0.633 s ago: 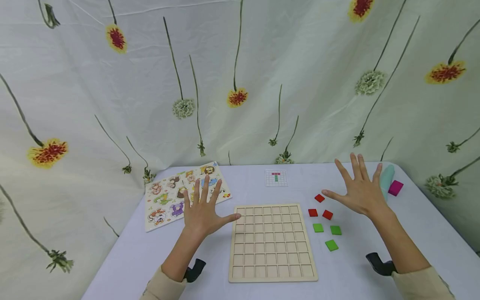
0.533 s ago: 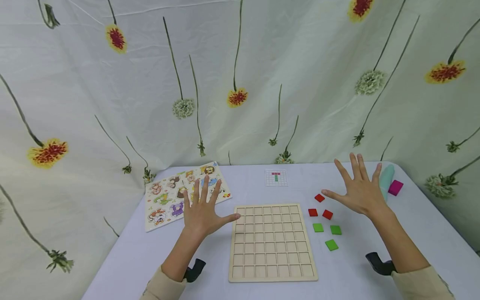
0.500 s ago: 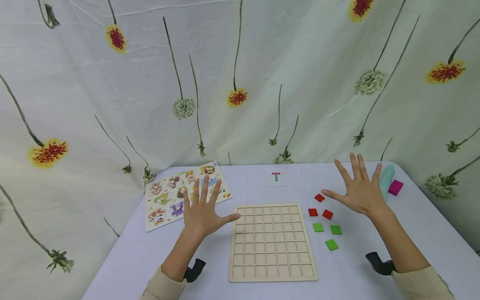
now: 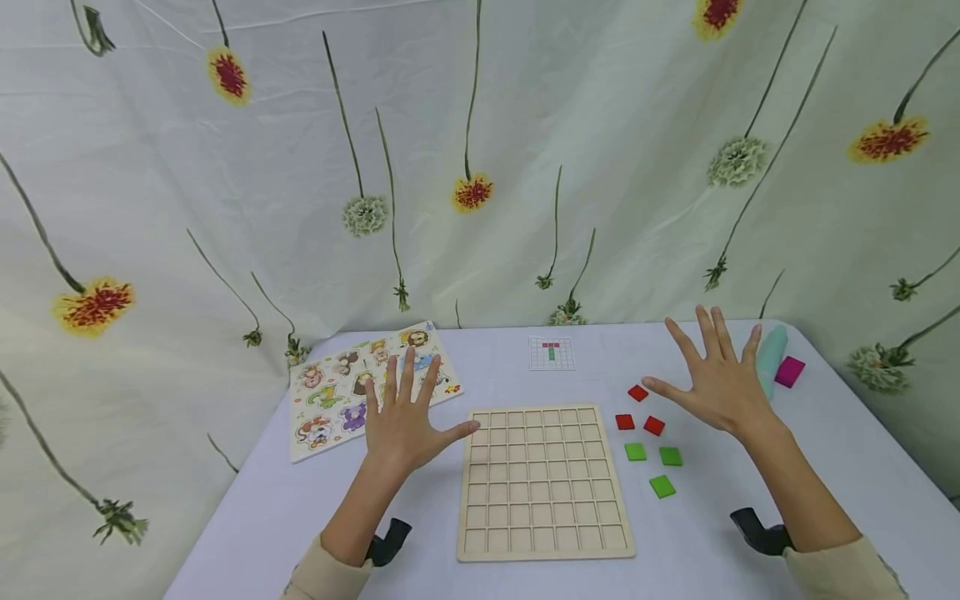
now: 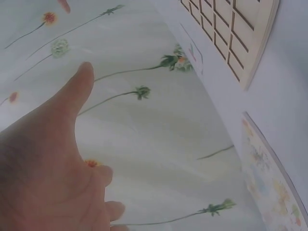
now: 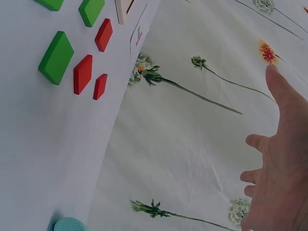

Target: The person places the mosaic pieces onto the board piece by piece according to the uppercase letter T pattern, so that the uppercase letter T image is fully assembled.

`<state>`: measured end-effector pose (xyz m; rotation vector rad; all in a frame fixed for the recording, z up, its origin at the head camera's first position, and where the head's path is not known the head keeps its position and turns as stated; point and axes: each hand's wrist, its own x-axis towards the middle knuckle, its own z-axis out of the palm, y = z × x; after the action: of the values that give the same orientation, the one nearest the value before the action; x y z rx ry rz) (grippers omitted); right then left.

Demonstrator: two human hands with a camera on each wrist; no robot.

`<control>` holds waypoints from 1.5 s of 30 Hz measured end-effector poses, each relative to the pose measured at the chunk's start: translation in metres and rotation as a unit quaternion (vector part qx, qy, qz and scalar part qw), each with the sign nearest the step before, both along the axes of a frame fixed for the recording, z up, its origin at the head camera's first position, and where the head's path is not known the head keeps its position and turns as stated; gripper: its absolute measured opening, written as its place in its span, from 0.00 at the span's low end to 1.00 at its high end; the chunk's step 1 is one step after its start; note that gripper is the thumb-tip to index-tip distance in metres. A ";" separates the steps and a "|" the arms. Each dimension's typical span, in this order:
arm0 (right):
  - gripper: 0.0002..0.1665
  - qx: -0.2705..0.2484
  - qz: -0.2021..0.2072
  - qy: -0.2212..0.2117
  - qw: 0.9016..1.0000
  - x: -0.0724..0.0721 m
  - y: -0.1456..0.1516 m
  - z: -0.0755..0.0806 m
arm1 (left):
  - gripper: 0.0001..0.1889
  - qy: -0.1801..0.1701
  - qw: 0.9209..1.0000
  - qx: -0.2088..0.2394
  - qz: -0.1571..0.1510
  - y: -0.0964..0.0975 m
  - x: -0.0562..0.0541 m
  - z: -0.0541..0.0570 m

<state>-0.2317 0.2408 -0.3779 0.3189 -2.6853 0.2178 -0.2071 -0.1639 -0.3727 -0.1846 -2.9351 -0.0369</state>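
My left hand [image 4: 401,429] is held up with fingers spread, overlapping the corner of an animal puzzle board [image 4: 333,442] in the head view. It holds nothing. To the right, my right hand [image 4: 722,387] is also raised with fingers spread and holds nothing. Between them lies a wooden grid board [image 4: 543,483] with bare square cells. Beside its right edge are several small square tiles, among them a red tile [image 4: 625,422] and a green tile [image 4: 662,487]. In the right wrist view, a red tile [image 6: 83,74] and a green tile [image 6: 56,57] lie on the table below the hand.
At the back of the white table [image 4: 247,533] lies a small grid card [image 4: 551,353] with a red and green T pattern. A teal roll-shaped object [image 4: 770,360] and a magenta block [image 4: 790,372] lie at the back right. A flowered cloth [image 4: 637,150] hangs behind.
The head view has shifted very slightly, so the table and things on it appear a little higher. Both hands keep their spread pose.
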 end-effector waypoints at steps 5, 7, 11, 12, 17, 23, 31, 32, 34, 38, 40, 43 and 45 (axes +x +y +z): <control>0.49 -0.023 0.011 0.019 0.999 0.002 -0.003 -0.002 | 0.52 0.012 1.000 0.011 -0.004 0.001 0.002 0.000; 0.45 -0.046 0.019 0.040 0.998 0.002 -0.004 -0.003 | 0.49 0.025 0.999 0.029 -0.008 0.002 0.002 -0.002; 0.34 -0.122 0.043 0.111 0.985 0.002 -0.006 -0.010 | 0.44 0.076 0.993 0.087 -0.020 0.006 0.005 -0.010; 0.32 -0.140 0.047 0.131 0.980 0.002 -0.007 -0.012 | 0.43 0.089 0.991 0.098 -0.022 0.007 0.006 -0.013; 0.27 -0.175 0.035 0.206 0.962 0.001 -0.007 -0.030 | 0.42 0.144 0.980 0.132 -0.029 0.009 0.009 -0.032; 0.25 -0.182 0.016 0.204 0.962 -0.003 -0.005 -0.051 | 0.41 0.145 0.975 0.162 -0.044 0.011 0.014 -0.056; 0.26 -0.223 0.006 0.154 0.962 -0.010 -0.004 -0.074 | 0.44 0.044 0.968 0.236 -0.078 0.009 0.014 -0.081; 0.27 -0.227 0.000 0.145 0.963 -0.012 -0.004 -0.076 | 0.45 0.030 0.966 0.244 -0.085 0.009 0.013 -0.084; 0.28 -0.235 -0.013 0.119 0.965 -0.015 -0.004 -0.082 | 0.47 0.004 0.962 0.256 -0.099 0.007 0.012 -0.089; 0.29 -0.251 -0.030 0.063 0.965 -0.020 -0.003 -0.096 | 0.51 -0.043 0.956 0.266 -0.119 0.004 0.011 -0.098; 0.29 -0.258 -0.032 0.039 0.965 -0.023 -0.002 -0.103 | 0.53 -0.070 0.952 0.271 -0.126 0.002 0.011 -0.104; 0.29 -0.263 -0.033 0.011 0.964 -0.027 0.000 -0.112 | 0.56 -0.109 0.945 0.279 -0.134 0.000 0.012 -0.111; 0.29 -0.264 -0.038 -0.008 0.964 -0.031 0.000 -0.116 | 0.58 -0.126 0.941 0.282 -0.141 -0.002 0.013 -0.114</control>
<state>-0.2628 0.2408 -0.4941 0.0484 -2.5243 0.8903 -0.1938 -0.1658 -0.4865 -0.5367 -2.9644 -0.9940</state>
